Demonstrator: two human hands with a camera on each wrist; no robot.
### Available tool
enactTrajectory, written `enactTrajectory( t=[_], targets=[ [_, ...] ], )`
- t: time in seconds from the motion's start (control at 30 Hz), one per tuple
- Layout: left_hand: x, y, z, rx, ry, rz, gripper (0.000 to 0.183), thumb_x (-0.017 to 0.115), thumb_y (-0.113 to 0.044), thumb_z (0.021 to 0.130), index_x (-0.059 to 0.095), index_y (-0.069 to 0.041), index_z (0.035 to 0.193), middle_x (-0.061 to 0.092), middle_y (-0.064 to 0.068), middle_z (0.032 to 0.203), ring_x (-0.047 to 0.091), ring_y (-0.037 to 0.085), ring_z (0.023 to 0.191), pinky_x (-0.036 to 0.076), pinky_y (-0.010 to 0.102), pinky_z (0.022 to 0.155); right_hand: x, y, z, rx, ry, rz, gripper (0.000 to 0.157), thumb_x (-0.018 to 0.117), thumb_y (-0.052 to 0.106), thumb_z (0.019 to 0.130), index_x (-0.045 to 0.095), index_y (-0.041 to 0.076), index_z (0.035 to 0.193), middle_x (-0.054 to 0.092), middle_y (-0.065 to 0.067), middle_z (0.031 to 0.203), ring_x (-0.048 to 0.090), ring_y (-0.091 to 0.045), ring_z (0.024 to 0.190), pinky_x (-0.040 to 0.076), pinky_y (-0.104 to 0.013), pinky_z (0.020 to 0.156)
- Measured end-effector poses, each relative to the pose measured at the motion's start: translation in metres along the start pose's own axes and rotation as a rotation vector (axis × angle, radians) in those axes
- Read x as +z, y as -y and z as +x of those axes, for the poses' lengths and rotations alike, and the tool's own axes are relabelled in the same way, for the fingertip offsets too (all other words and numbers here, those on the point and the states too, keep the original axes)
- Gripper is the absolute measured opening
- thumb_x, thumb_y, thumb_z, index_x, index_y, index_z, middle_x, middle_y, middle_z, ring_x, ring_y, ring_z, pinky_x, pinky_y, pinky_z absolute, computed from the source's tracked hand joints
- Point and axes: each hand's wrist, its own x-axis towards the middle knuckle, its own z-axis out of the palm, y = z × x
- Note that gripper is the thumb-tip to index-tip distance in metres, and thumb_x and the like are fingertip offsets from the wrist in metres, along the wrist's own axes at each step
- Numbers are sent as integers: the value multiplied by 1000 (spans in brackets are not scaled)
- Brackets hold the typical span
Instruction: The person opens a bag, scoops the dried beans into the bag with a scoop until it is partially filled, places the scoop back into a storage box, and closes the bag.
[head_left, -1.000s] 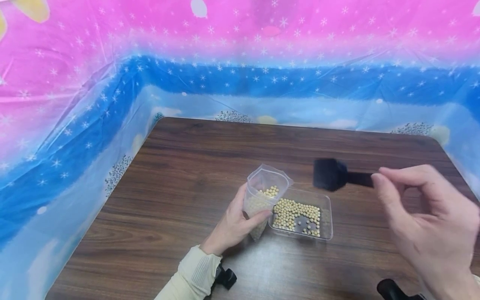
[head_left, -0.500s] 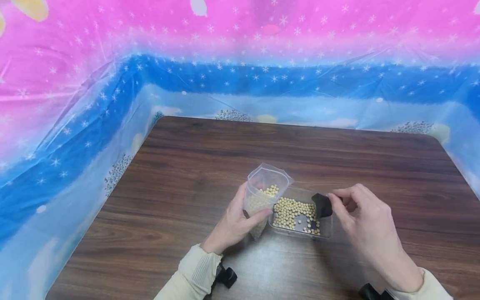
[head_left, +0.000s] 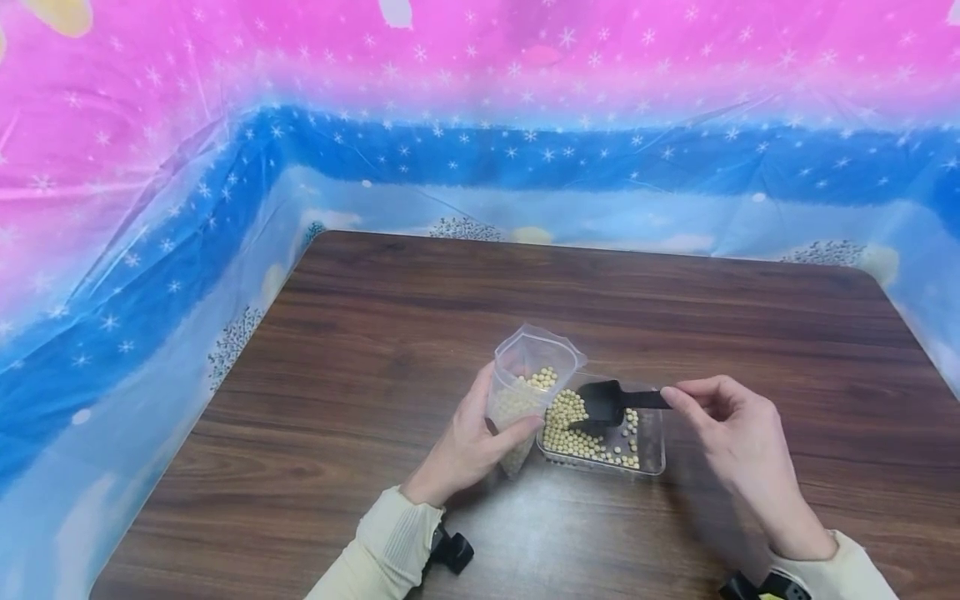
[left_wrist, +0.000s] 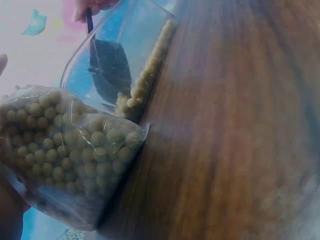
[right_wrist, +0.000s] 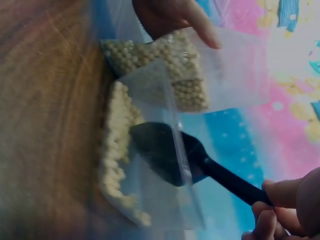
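My left hand (head_left: pixel 468 446) grips a clear plastic bag (head_left: pixel 525 392), held upright with its mouth spread; pale round beans fill its lower part, as the left wrist view shows. Between thumb and fingers my right hand (head_left: pixel 742 446) pinches the handle end of a black scoop (head_left: pixel 603 404). The scoop's blade is down inside a clear plastic box (head_left: pixel 652 462), its tip against the loose beans (head_left: pixel 566 425) heaped toward the left side. In the right wrist view the blade (right_wrist: pixel 160 150) shows through the box wall. The bag stands right beside the box's left end.
A dark wood-grain table (head_left: pixel 420 317) lies under everything. Pink and blue snowflake-patterned cloth (head_left: pixel 480 150) hangs behind the table and along its left side. Dark wrist-worn devices (head_left: pixel 450 550) sit at both cuffs.
My right hand has brought the scoop from the air at the right down into the box, then pushed it left into the beans. The left hand and bag stay nearly still.
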Motion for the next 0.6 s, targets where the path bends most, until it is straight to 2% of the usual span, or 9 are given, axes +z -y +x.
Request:
enactTrajectory(
  t=[0.1, 0.23, 0.4, 0.6],
  targets=[
    [0, 0, 0, -12, -1, -1, 75, 74, -18, 87, 29, -21, 148, 52, 0, 131, 58, 17, 106, 52, 37, 89, 8, -6, -1, 13, 47, 34, 25, 71, 35, 89, 72, 11, 96, 69, -3, 77, 53, -7, 59, 40, -21, 46],
    [0, 1, -1, -21, -4, 3, 75, 74, -19, 87, 30, -21, 148, 53, 0, 130, 58, 17, 107, 52, 38, 90, 13, -14, -3, 52, 123, 74, 27, 68, 34, 91, 71, 9, 100, 69, -3, 80, 56, -6, 68, 42, -20, 56],
    [0, 1, -1, -10, -2, 7, 75, 74, -19, 87, 30, -21, 148, 52, 0, 132, 58, 17, 107, 52, 37, 88, 13, -21, -2, 163, 221, 146, 32, 64, 31, 95, 68, 2, 107, 68, -7, 83, 59, -7, 72, 46, -20, 61],
    [0, 1, -1, -13, 3, 2, 74, 73, -18, 88, 30, -21, 147, 52, 0, 132, 58, 17, 105, 54, 37, 86, 15, -28, 1, 263, 250, 239, 34, 61, 26, 97, 64, -4, 112, 66, -4, 80, 60, -12, 69, 50, -25, 60]
  ],
)
